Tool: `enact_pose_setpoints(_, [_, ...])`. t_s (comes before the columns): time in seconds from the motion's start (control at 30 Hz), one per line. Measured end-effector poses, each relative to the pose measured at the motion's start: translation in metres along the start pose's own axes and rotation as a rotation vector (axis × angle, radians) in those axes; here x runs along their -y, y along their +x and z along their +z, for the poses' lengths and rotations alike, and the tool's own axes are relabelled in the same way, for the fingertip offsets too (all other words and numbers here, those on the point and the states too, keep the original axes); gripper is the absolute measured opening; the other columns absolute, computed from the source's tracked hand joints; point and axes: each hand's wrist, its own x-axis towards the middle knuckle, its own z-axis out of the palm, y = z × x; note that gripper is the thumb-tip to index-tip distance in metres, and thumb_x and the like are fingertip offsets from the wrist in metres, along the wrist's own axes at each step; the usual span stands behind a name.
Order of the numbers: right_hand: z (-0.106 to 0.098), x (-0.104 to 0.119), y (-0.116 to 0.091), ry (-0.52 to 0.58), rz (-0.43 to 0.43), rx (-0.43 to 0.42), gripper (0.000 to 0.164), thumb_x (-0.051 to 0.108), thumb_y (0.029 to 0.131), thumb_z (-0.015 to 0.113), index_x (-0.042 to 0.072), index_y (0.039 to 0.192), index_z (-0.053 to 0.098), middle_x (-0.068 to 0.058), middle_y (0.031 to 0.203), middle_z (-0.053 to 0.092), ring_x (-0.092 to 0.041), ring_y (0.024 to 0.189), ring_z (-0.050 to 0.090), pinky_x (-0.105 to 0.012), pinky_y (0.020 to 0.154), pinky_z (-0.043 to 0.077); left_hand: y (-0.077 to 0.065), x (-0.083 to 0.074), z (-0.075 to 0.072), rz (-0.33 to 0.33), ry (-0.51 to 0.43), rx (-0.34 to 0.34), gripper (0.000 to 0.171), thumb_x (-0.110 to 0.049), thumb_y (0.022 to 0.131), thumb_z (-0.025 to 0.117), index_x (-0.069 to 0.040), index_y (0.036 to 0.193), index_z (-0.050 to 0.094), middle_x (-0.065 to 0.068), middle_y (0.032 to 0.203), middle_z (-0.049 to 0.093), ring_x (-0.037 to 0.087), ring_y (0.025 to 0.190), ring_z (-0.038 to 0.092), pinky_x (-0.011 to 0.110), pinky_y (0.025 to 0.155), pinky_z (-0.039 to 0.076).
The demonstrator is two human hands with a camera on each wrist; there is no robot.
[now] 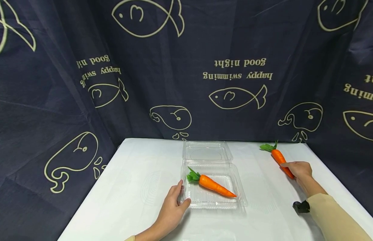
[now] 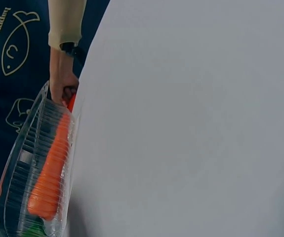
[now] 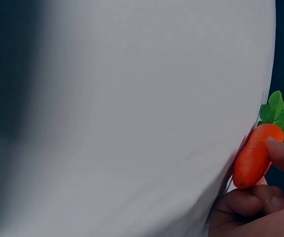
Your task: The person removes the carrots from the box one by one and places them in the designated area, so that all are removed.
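Observation:
A clear plastic clamshell box (image 1: 215, 203) lies with its lid (image 1: 207, 152) folded back on the white table. Inside its base is an orange carrot (image 1: 216, 186) with green leaves toward the upper left. My left hand (image 1: 172, 209) rests against the box's near left corner, thumb at the front rim and fingers along the left side. Off to the right, my right hand (image 1: 299, 170) pinches a second carrot (image 1: 278, 156) near its lower part, leaves pointing away. In the right wrist view the thumb presses on that carrot (image 3: 258, 155), with curled fingers below it.
The white table (image 1: 129, 187) ends at a dark blue curtain (image 1: 234, 124) with fish drawings, which stands behind it and along both sides. A black strap-like device (image 1: 301, 207) sits at the right wrist.

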Motion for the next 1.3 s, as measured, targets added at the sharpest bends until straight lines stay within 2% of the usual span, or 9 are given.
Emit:
enact_pose_setpoints(0.1, [0.0004,0.0010,0.0003,-0.009,-0.001,0.003,0.059,0.021,0.083,0.078,-0.012,0.126,0.055,-0.022,0.109,0.060,-0.029,0.090,0.054,-0.023,0.052,0.043,0.0004,0.0002,0.0000,0.003,-0.004,0.000,0.072,-0.019,0.097,0.064,0.003,0.156,0.029,0.014,0.134,0.051,0.019,0.098,0.051,0.019,0.074,0.045])
enact_pose_setpoints(0.17, [0.0002,0.0007,0.0010,-0.015,-0.006,0.008,0.061,0.022,0.084,0.078,-0.012,0.128,0.054,-0.023,0.109,0.060,-0.029,0.089,0.055,-0.024,0.053,0.043,0.0005,0.0002,0.0000,0.004,-0.005,-0.002,0.072,-0.018,0.097,0.064,0.004,0.155,0.029,0.015,0.134,0.051,0.020,0.100,0.051,0.019,0.074,0.045])
enact_pose_setpoints(0.33, [-0.0017,-0.0017,0.0014,-0.020,-0.030,0.017,0.060,0.024,0.084,0.078,-0.012,0.127,0.056,-0.010,0.090,0.064,-0.020,0.075,0.055,-0.026,0.053,0.045,0.0005,0.0004,-0.0003,-0.002,-0.008,0.001,0.071,-0.019,0.097,0.064,0.004,0.155,0.029,0.015,0.134,0.050,0.020,0.098,0.051,0.019,0.073,0.045])
enact_pose_setpoints(0.43, [-0.0027,-0.0024,0.0007,-0.020,-0.043,0.016,0.058,0.025,0.083,0.079,-0.011,0.125,0.059,-0.004,0.083,0.063,-0.018,0.072,0.054,-0.026,0.054,0.046,0.0006,0.0005,-0.0006,-0.001,-0.007,0.003,0.071,-0.019,0.097,0.064,0.003,0.155,0.029,0.015,0.135,0.050,0.019,0.096,0.051,0.019,0.073,0.045])
enact_pose_setpoints(0.7, [-0.0030,-0.0022,0.0004,-0.015,-0.048,-0.001,0.055,0.024,0.083,0.079,-0.010,0.122,0.061,0.003,0.072,0.061,-0.016,0.068,0.053,-0.026,0.052,0.045,0.0008,-0.0003,-0.0012,0.004,-0.006,0.007,0.071,-0.019,0.097,0.064,0.004,0.155,0.030,0.015,0.134,0.050,0.017,0.092,0.050,0.020,0.072,0.045])
enact_pose_setpoints(0.8, [-0.0034,-0.0016,0.0010,-0.016,-0.041,-0.008,0.055,0.023,0.083,0.079,-0.010,0.123,0.061,0.002,0.073,0.063,-0.016,0.068,0.054,-0.026,0.052,0.046,0.0004,-0.0006,-0.0011,0.005,-0.004,0.007,0.071,-0.019,0.097,0.064,0.005,0.155,0.030,0.015,0.134,0.051,0.017,0.091,0.050,0.020,0.071,0.045])
enact_pose_setpoints(1.07, [-0.0053,0.0002,0.0031,-0.039,-0.038,-0.014,0.058,0.025,0.086,0.077,-0.011,0.128,0.058,-0.024,0.103,0.066,-0.028,0.086,0.055,-0.022,0.053,0.043,-0.0006,-0.0011,-0.0007,0.005,-0.011,0.003,0.072,-0.018,0.096,0.064,0.005,0.155,0.030,0.015,0.133,0.051,0.017,0.090,0.050,0.020,0.071,0.044])
enact_pose_setpoints(1.17, [-0.0048,0.0002,0.0028,-0.046,-0.038,-0.016,0.060,0.026,0.087,0.077,-0.011,0.130,0.057,-0.029,0.115,0.063,-0.030,0.091,0.055,-0.023,0.054,0.043,-0.0010,-0.0016,-0.0007,0.003,-0.011,0.002,0.072,-0.018,0.096,0.064,0.005,0.155,0.030,0.015,0.133,0.051,0.017,0.090,0.050,0.020,0.072,0.044])
enact_pose_setpoints(1.3, [-0.0045,-0.0010,0.0025,-0.064,-0.051,-0.016,0.060,0.027,0.087,0.075,-0.011,0.131,0.058,-0.029,0.122,0.061,-0.031,0.096,0.055,-0.024,0.057,0.042,-0.0014,-0.0017,-0.0008,0.005,-0.014,-0.004,0.072,-0.018,0.096,0.065,0.005,0.155,0.030,0.015,0.134,0.051,0.018,0.091,0.050,0.020,0.072,0.044])
